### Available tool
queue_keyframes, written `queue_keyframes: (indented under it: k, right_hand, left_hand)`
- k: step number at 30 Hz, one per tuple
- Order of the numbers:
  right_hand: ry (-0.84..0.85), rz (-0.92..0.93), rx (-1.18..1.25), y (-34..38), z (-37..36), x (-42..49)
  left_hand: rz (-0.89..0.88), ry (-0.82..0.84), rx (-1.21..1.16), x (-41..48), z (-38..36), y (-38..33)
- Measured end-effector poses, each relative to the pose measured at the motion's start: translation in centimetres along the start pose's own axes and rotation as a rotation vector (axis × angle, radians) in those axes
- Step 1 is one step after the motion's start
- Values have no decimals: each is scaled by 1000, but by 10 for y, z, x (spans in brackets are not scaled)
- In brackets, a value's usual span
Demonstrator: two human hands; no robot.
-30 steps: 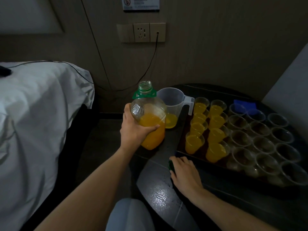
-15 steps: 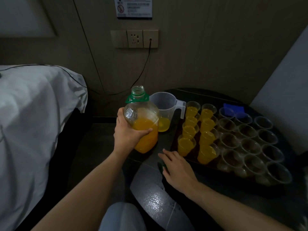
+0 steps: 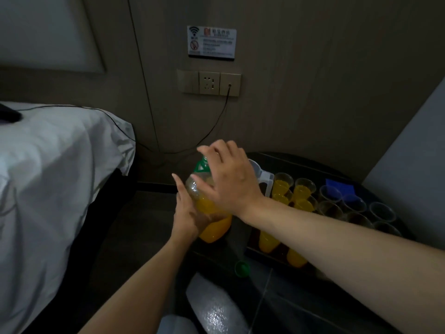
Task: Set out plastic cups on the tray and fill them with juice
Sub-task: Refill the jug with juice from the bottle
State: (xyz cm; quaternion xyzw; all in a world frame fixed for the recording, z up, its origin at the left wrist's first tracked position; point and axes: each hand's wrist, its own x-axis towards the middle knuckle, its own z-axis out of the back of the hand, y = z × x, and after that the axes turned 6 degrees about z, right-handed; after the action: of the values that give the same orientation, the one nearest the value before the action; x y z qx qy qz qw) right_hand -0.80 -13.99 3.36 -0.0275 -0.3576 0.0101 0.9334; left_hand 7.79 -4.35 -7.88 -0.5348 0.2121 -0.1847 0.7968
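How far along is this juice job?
Done: the tray is stocked, and the filled cups nearest the bottle hold juice. In hand: the left hand grips the uncapped bottle, the right hand hovers over its neck. Left: the empty cups on the right.

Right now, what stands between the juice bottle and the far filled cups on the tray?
The clear jug, mostly hidden behind the right hand, stands between the juice bottle and the filled cups in the head view.
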Motion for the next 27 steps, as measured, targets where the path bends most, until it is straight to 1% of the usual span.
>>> queue_keyframes:
  k: [2, 5, 7, 8, 11, 14, 16, 19, 22, 25, 27]
  right_hand:
    - [23, 2, -60, 7, -5, 13]
    - [-1, -28, -55, 12, -12, 16]
    - [-14, -39, -35, 10, -16, 14]
    - [7, -31, -38, 7, -17, 13]
    - [91, 70, -17, -1, -15, 8]
    - [85, 152, 29, -7, -14, 4]
    - [68, 172, 51, -14, -15, 3]
    - [54, 134, 81, -28, -11, 7]
    - [81, 86, 145, -37, -2, 15]
    - [99, -107, 375, -46, 9, 30]
    - [134, -219, 457, -53, 16, 41]
  left_hand:
    - [26, 30, 44, 11, -6, 16]
    - [121, 24, 227, 17, -15, 37]
    - [145, -1, 163, 15, -18, 45]
    - [136, -24, 122, 14, -18, 48]
    - [119, -74, 79, 14, -17, 50]
    - [98, -87, 56, 12, -14, 43]
    - [73, -96, 69, 10, -11, 38]
    - [-3, -104, 112, 8, -1, 32]
    - [-90, -123, 191, 3, 17, 22]
    - [-162, -143, 265, 0, 37, 9]
    - [-209, -162, 333, -2, 53, 1]
